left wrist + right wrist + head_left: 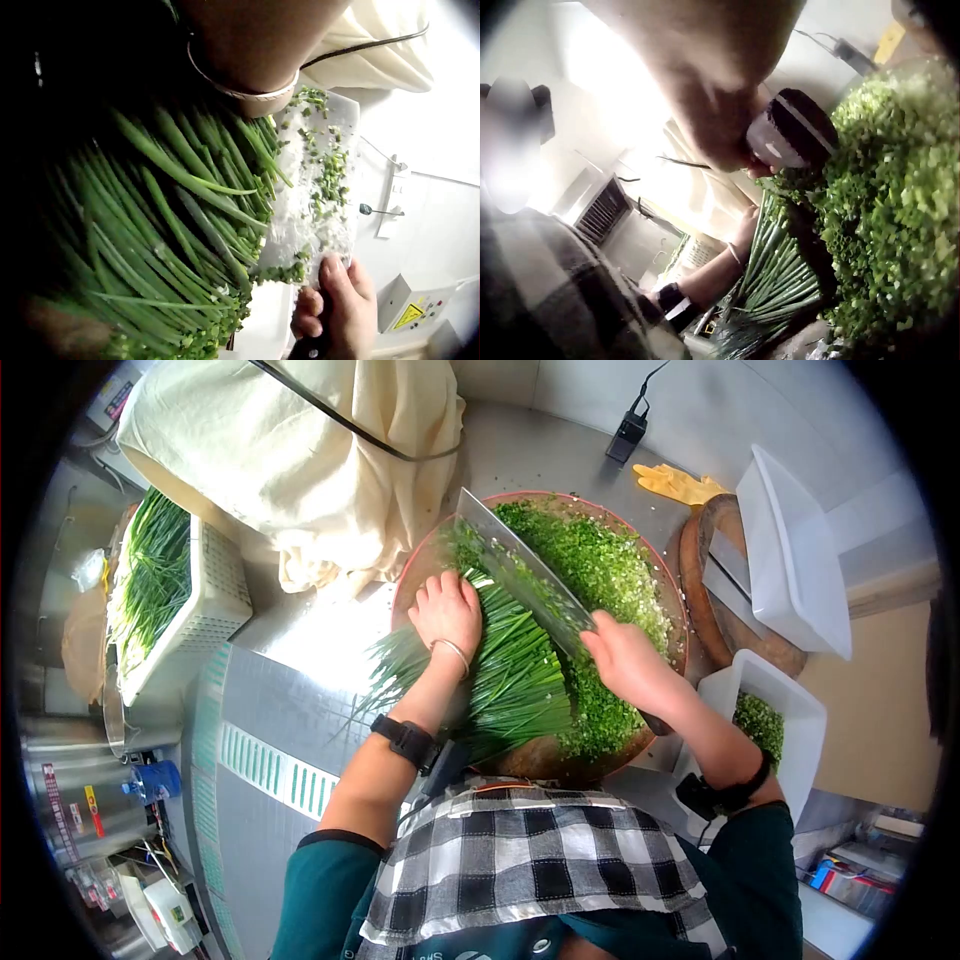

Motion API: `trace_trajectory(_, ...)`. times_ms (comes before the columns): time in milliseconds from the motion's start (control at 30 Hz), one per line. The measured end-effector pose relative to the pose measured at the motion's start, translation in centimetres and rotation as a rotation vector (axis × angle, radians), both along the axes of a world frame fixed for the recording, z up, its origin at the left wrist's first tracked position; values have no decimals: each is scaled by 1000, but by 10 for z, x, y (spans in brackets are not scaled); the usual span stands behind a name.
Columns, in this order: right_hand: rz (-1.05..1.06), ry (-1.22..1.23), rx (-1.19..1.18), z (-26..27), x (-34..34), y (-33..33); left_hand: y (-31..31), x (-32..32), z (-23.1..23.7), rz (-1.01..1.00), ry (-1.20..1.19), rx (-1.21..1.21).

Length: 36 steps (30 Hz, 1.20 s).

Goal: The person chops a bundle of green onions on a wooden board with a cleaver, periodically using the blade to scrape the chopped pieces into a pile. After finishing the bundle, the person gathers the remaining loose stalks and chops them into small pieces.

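Observation:
A long bunch of scallions (515, 670) lies on a round chopping board (535, 762) with a red rim. My left hand (447, 610) holds the bunch down near its cut end, fingers bent over the stalks. With my right hand (630, 665) I grip a cleaver (520, 555), its broad blade tilted along the cut end. In the left wrist view, green bits stick to the blade (304, 169) and the right thumb lies against it. Chopped scallions (600, 565) cover the board's far and right side. The right wrist view shows the butt of the cleaver handle (791, 131).
At left stands a white basket (222, 585) of whole scallions. Cream cloth (300, 460) covers something behind the board. To the right are another wooden board (715, 525) with a blade, a white tub (785, 550), a container (810, 730) of chopped scallions, and a yellow glove (680, 483).

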State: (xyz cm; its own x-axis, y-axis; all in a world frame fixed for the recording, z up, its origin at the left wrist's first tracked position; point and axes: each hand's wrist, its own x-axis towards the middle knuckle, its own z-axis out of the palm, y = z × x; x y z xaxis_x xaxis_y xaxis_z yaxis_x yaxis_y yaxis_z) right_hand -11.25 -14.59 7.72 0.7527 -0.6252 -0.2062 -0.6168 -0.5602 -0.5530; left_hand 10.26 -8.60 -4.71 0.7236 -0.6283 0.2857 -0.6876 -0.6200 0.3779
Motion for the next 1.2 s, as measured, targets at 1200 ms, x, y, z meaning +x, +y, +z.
trace_trajectory(1200,2,-36,53,-6,18,-11,17,18,13,-106,180,139)
